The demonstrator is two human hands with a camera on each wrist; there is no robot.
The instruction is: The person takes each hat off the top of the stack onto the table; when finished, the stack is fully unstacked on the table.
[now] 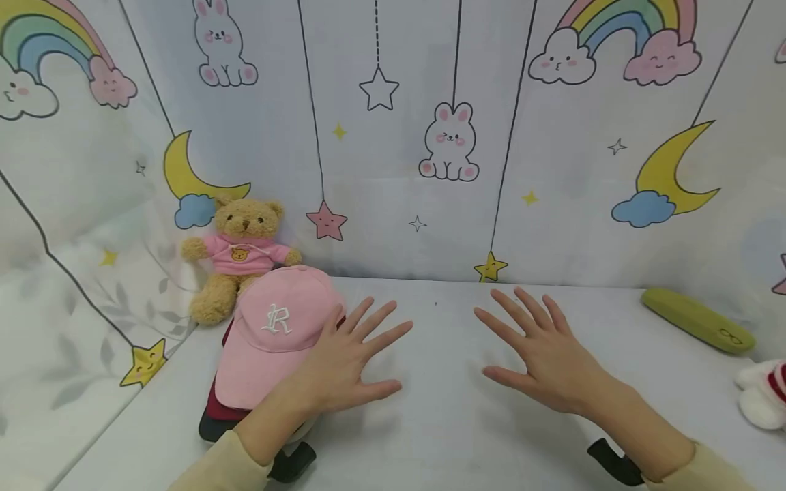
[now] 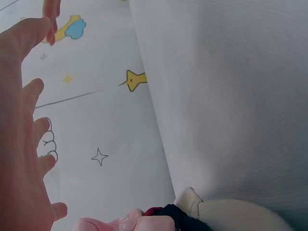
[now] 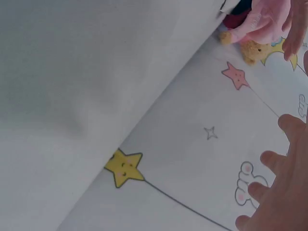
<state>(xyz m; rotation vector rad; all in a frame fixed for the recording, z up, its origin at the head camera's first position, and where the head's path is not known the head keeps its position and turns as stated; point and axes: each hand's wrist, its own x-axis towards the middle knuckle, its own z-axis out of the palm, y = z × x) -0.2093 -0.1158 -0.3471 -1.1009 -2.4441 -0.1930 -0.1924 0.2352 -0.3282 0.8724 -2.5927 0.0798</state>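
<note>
My left hand [image 1: 346,361] hovers with spread, straight fingers over the white table, just right of a stack of caps. The top one is a pink cap [image 1: 282,320] with a white letter R; a dark red cap [image 1: 222,409] and a black one [image 1: 215,428] peek out below it. In the left wrist view a cream cap [image 2: 240,216] also shows in the stack. My right hand [image 1: 549,354] is held up at the right, fingers fanned out, touching nothing. Neither hand holds anything.
Behind the caps a teddy bear [image 1: 245,239] in a pink hoodie leans against the patterned backdrop. A green glasses case [image 1: 696,320] lies at the back right. At the right edge sits a white plush toy [image 1: 755,395] with red stripes, partly cut off.
</note>
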